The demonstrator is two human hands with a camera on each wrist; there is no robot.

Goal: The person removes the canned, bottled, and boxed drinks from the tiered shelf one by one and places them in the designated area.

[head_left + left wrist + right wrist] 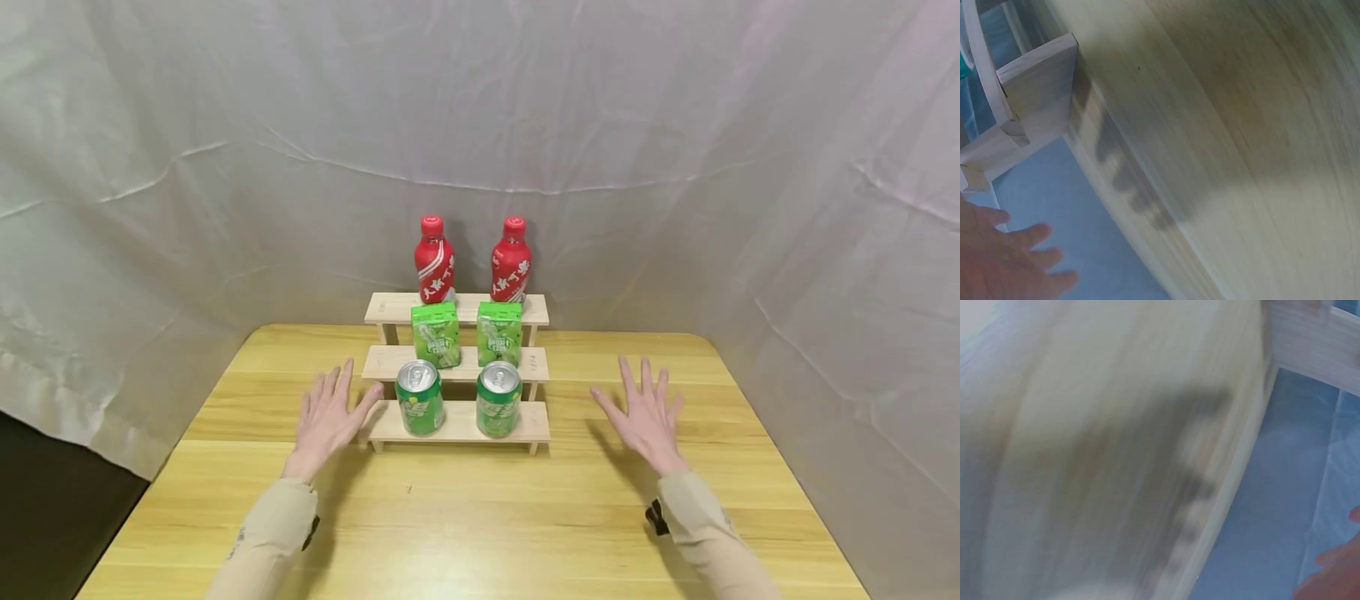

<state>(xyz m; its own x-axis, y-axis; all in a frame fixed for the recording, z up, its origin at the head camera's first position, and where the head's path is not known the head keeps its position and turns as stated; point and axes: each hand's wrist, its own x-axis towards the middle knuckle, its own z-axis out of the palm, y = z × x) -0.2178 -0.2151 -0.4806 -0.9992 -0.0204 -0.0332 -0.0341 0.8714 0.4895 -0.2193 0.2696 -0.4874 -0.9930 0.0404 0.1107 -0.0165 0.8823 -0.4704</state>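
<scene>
My left hand (327, 419), fingers spread, is held over the table just left of the lowest shelf and grips nothing. On the right, some way from the shelves, my right hand (647, 419) is likewise spread and holds nothing. Between them stands a three-step wooden rack (457, 427). Its bottom step carries a left green can (421, 400) and a right green can (498, 402). Two green drink cartons, a left carton (436, 336) and a right carton (498, 335), are on the middle step. A left red bottle (434, 267) and a right red bottle (511, 267) stand upright on top.
The rack stands on a light wooden table (465, 525) near its far edge. Grey cloth (480, 108) hangs behind and along both sides. A dark area (60, 508) lies beyond the table's left edge. Hand shadows fall on the tabletop.
</scene>
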